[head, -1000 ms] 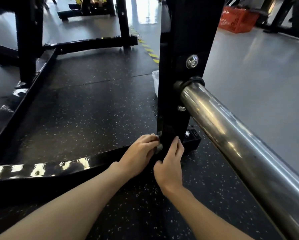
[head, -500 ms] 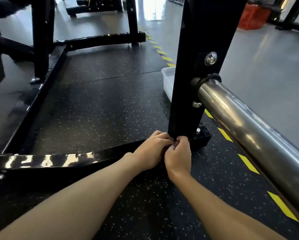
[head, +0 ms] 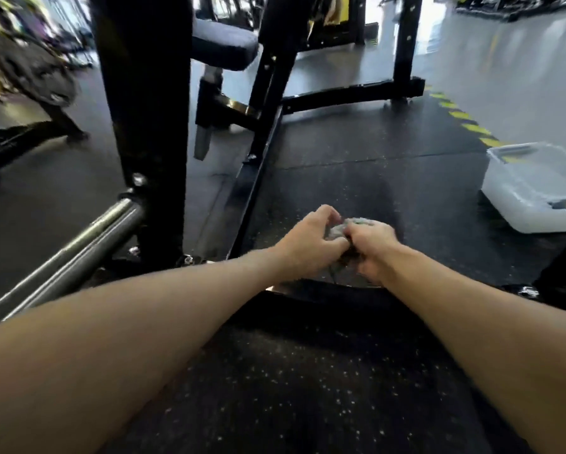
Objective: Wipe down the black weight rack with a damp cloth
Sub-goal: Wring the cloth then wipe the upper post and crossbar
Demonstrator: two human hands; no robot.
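Half a second ago both hands were pressed to the foot of the black weight rack's upright (head: 144, 109); now they have come away from it and meet over the low base crossbar (head: 321, 294). The left hand (head: 308, 245) and right hand (head: 375, 252) both curl their fingers round the bunched grey cloth (head: 347, 227). I judge that foot done and the cloth being regathered, either for the crossbar or for a rinse in the clear plastic tub (head: 533, 204) nearby. No brand, label or writing can be read — the frame is blurred.
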